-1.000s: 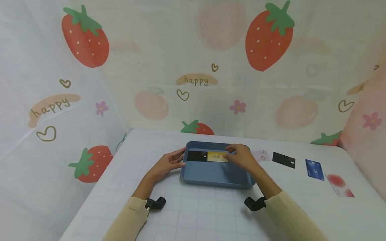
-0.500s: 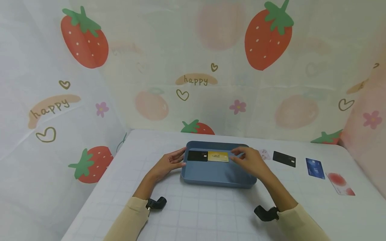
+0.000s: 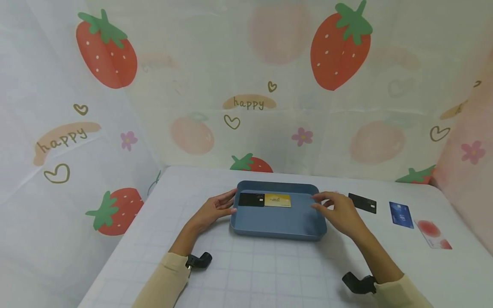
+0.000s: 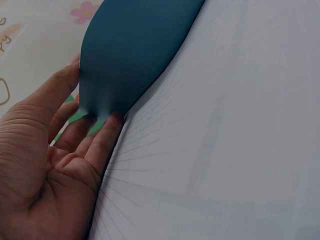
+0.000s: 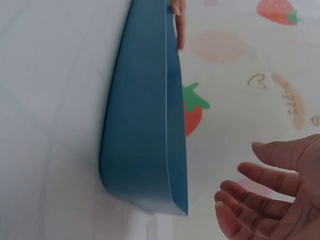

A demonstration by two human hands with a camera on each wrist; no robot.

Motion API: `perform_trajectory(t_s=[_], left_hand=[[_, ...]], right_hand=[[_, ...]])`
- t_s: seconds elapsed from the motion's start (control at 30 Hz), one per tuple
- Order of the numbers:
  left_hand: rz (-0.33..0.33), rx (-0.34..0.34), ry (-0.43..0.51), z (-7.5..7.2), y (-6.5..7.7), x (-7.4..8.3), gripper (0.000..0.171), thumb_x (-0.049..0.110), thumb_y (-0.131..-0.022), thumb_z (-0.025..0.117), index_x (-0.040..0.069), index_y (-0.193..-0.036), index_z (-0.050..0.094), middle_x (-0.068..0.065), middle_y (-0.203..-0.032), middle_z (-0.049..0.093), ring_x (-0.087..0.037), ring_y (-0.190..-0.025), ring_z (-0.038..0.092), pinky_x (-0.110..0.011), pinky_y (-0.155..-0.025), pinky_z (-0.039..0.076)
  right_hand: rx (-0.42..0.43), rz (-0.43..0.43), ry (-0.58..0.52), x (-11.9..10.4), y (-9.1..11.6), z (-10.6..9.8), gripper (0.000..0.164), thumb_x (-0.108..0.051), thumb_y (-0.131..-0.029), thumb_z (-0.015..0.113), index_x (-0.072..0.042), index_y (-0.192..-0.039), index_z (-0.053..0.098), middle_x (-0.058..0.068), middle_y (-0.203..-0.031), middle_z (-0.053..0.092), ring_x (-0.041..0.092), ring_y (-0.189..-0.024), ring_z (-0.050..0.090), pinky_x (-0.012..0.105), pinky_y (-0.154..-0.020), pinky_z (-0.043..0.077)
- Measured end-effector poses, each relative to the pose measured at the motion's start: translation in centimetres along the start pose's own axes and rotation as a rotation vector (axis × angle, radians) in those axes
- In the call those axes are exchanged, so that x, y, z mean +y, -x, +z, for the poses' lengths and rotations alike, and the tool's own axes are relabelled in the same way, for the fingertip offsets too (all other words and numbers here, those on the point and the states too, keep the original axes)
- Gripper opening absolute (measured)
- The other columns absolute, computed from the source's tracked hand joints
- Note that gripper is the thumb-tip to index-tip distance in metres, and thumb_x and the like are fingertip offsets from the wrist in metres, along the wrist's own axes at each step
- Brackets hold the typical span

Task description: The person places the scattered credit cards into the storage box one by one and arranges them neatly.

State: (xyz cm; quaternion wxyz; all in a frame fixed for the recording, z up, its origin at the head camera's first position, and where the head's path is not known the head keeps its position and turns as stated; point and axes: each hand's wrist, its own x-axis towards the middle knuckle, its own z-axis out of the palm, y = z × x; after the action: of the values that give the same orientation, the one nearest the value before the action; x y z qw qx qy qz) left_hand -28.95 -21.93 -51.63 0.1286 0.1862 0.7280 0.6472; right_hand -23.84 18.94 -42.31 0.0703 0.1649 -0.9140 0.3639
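The blue tray (image 3: 277, 222) lies on the table with two cards along its far side. One is a black card (image 3: 251, 199); right beside it lies a gold card (image 3: 278, 200). My left hand (image 3: 209, 211) rests against the tray's left end, its fingertips touching the outer wall in the left wrist view. Over the right end of the tray hovers my right hand (image 3: 340, 212), fingers loosely bent with nothing between them. The right wrist view shows that hand (image 5: 270, 195) apart from the tray wall (image 5: 137, 125).
To the right of the tray lie another black card (image 3: 362, 203), a blue card (image 3: 401, 214) and a white card with red circles (image 3: 433, 234). A pale card is mostly hidden behind my right hand. A printed curtain (image 3: 192, 64) stands behind the table.
My right hand has drawn back to the right from the gold card towards the tray's right rim. The gold card stays beside the black one, and my left hand has not moved.
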Motion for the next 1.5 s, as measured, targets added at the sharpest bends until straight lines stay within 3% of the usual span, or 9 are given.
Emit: perform_trajectory(t_s=[0.33,0.53,0.97,1.2,1.27,1.37,1.5], left_hand=[[-0.007,0.005,0.000,-0.1,0.1,-0.2,0.074,0.013,-0.095,0.074,0.011,-0.158,0.036,-0.005,-0.163,0.035,-0.023,-0.146,0.039,-0.027,-0.108,0.043],[-0.007,0.009,0.000,-0.1,0.2,-0.2,0.074,0.012,-0.095,0.074,0.010,-0.158,0.036,-0.004,-0.162,0.036,-0.022,-0.146,0.040,-0.027,-0.108,0.044],[-0.007,0.008,-0.007,0.0,0.1,0.0,0.074,0.014,-0.094,0.075,0.013,-0.158,0.038,-0.002,-0.163,0.035,-0.020,-0.145,0.040,-0.029,-0.109,0.043],[-0.019,0.014,0.003,0.0,0.0,0.2,0.073,0.014,-0.094,0.074,0.014,-0.158,0.038,-0.004,-0.163,0.035,-0.021,-0.146,0.040,-0.029,-0.110,0.042],[-0.018,0.014,0.005,0.1,0.0,0.1,0.073,0.013,-0.095,0.074,0.014,-0.158,0.038,-0.003,-0.163,0.035,-0.021,-0.146,0.040,-0.029,-0.110,0.042],[-0.011,0.010,0.005,0.1,0.0,0.1,0.072,0.011,-0.095,0.073,0.012,-0.158,0.038,-0.005,-0.163,0.034,-0.023,-0.146,0.039,-0.029,-0.110,0.042],[-0.005,0.011,0.013,0.1,0.1,0.1,0.072,0.009,-0.095,0.073,0.010,-0.158,0.037,-0.006,-0.163,0.034,-0.025,-0.146,0.038,-0.028,-0.109,0.043]], right_hand=[[0.020,0.062,0.044,1.4,0.6,-2.3,0.032,-0.024,-0.101,0.065,-0.004,-0.125,0.070,0.016,-0.112,0.072,0.033,-0.100,0.066,0.036,-0.070,0.054],[0.019,0.089,0.020,2.3,0.6,-3.3,0.033,-0.025,-0.102,0.063,-0.003,-0.125,0.070,0.018,-0.115,0.072,0.035,-0.101,0.068,0.045,-0.077,0.059],[0.093,0.129,-0.010,4.6,1.2,-5.1,0.036,-0.025,-0.102,0.063,0.001,-0.125,0.068,0.023,-0.115,0.071,0.035,-0.096,0.069,0.020,-0.065,0.055],[0.137,0.121,-0.021,5.9,1.4,-5.8,0.036,-0.024,-0.103,0.063,0.005,-0.123,0.068,0.027,-0.117,0.070,0.041,-0.098,0.070,0.018,-0.062,0.055],[0.144,0.128,-0.012,6.2,1.5,-5.9,0.036,-0.025,-0.103,0.063,0.004,-0.123,0.069,0.026,-0.117,0.070,0.037,-0.094,0.072,0.019,-0.062,0.055],[0.149,0.133,-0.001,6.6,1.5,-6.2,0.035,-0.026,-0.102,0.065,0.003,-0.122,0.070,0.025,-0.117,0.070,0.018,-0.084,0.072,0.021,-0.060,0.055],[0.157,0.132,-0.005,7.0,1.6,-6.5,0.034,-0.026,-0.101,0.066,0.002,-0.121,0.071,0.024,-0.115,0.071,-0.007,-0.077,0.061,0.021,-0.059,0.055]])
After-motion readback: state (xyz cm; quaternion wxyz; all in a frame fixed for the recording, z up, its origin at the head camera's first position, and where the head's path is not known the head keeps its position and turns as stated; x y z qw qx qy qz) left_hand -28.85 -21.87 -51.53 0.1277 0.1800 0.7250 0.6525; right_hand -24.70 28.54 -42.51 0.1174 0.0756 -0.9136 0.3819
